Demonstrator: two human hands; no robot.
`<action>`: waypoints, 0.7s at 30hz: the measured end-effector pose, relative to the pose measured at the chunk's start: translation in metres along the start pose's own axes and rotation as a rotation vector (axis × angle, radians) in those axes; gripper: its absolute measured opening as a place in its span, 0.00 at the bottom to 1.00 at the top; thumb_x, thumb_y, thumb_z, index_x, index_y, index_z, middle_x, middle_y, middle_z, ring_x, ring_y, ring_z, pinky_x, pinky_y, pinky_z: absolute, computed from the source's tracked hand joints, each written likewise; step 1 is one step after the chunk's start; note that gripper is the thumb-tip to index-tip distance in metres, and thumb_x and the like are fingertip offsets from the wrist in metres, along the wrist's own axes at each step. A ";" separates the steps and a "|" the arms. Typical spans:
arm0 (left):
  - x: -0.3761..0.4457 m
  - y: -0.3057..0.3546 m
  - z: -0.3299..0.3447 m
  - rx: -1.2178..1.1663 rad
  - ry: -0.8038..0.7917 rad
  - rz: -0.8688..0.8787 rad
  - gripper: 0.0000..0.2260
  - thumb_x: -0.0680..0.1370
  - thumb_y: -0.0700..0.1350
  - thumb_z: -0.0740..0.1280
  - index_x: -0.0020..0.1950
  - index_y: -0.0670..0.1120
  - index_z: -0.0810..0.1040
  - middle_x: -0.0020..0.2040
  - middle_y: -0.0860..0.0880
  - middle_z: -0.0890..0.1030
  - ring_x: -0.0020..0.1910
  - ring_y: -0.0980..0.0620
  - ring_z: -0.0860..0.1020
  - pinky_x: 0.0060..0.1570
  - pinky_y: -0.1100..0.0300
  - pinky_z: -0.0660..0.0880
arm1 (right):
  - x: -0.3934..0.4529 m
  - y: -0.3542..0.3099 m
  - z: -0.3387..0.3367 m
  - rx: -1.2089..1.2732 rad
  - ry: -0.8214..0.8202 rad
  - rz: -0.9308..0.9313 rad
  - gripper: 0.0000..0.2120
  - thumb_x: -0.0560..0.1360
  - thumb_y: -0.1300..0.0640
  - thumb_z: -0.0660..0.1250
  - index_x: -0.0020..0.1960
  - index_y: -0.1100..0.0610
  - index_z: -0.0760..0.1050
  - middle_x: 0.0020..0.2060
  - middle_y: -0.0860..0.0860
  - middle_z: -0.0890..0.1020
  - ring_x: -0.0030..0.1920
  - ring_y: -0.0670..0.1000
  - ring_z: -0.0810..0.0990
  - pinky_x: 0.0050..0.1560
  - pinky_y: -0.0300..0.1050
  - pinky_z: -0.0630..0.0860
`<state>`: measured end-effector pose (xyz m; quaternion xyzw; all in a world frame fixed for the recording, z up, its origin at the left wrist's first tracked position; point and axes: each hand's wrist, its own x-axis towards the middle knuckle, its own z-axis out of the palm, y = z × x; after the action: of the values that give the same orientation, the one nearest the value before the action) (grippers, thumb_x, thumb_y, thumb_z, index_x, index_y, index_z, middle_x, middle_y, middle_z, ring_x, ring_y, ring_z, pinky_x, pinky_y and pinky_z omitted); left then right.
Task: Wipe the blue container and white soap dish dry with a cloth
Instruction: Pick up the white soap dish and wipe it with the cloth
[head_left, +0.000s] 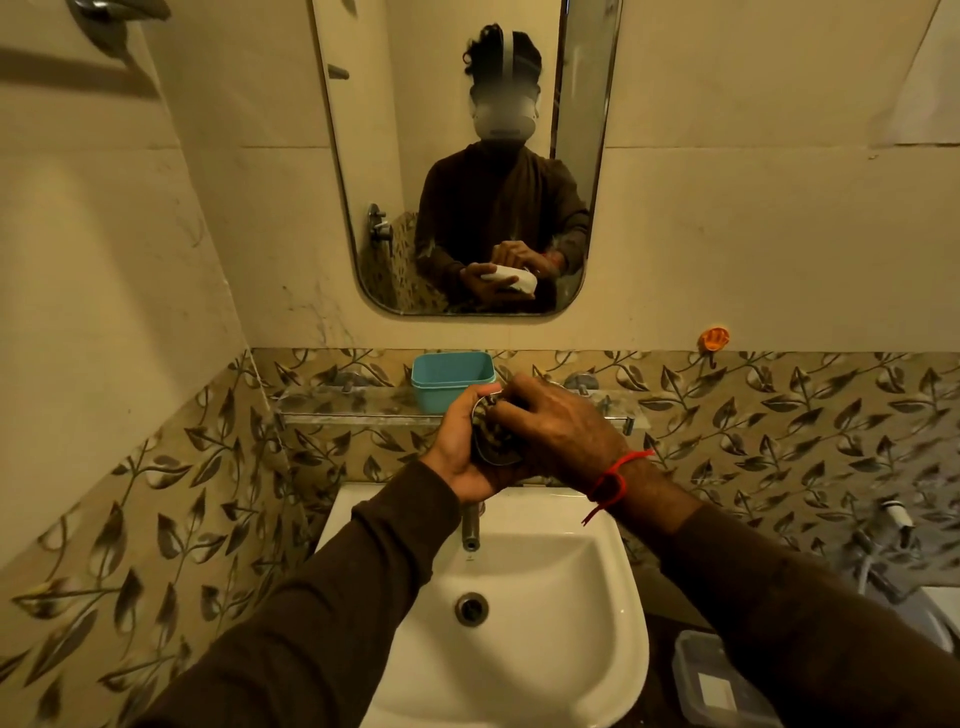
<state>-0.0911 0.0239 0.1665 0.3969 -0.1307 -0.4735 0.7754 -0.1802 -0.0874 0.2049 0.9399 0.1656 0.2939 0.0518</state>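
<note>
Above the basin, centre of the frame: both hands meet over the tap, working at one small bundle.
Left hand: palm up, fingers curled around the white oval plastic soap dish, of which only a curved rim edge shows directly; the mirror reflection shows its white underside cradled in that hand.
Right hand: lying over the top, fingers bent down and pressing the dark patterned cloth into the dish; a red thread bracelet circles the wrist.
Cloth: bunched between the two hands, tucked inside the dish.
Blue container: the light blue rectangular plastic container stands upright and open-topped on the clear glass wall shelf, just behind the hands at centre frame, untouched.
Sink: the white ceramic basin sits lower centre, its dull metal tap directly beneath the hands.
Mirror: the rounded wall mirror fills upper centre.
Lower right corner: a clear lidded plastic box beside the basin.
Wall, right of centre: a small orange hook above the leaf-patterned tiles.
</note>
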 end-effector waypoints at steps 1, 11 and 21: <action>0.000 0.001 0.001 -0.011 -0.001 0.003 0.20 0.79 0.57 0.61 0.56 0.44 0.85 0.55 0.38 0.83 0.59 0.39 0.79 0.55 0.42 0.78 | 0.001 -0.003 0.000 -0.017 0.014 0.018 0.27 0.63 0.55 0.79 0.57 0.58 0.72 0.44 0.60 0.79 0.40 0.57 0.80 0.33 0.48 0.81; 0.006 -0.002 0.000 -0.089 -0.006 0.078 0.19 0.80 0.53 0.58 0.63 0.46 0.79 0.54 0.38 0.81 0.55 0.37 0.78 0.59 0.36 0.77 | 0.007 0.009 -0.013 -0.112 -0.193 0.441 0.29 0.64 0.53 0.79 0.62 0.56 0.72 0.52 0.58 0.75 0.47 0.58 0.80 0.39 0.49 0.80; 0.015 -0.005 -0.002 -0.037 0.068 0.175 0.21 0.80 0.53 0.56 0.68 0.48 0.78 0.57 0.41 0.81 0.55 0.41 0.78 0.53 0.44 0.78 | 0.019 -0.019 -0.074 0.035 -0.469 0.542 0.18 0.79 0.70 0.58 0.68 0.70 0.67 0.62 0.70 0.70 0.66 0.67 0.68 0.71 0.60 0.58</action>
<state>-0.0855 0.0106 0.1587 0.3853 -0.1298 -0.3928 0.8249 -0.2130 -0.0635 0.2723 0.9924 -0.1008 0.0704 -0.0078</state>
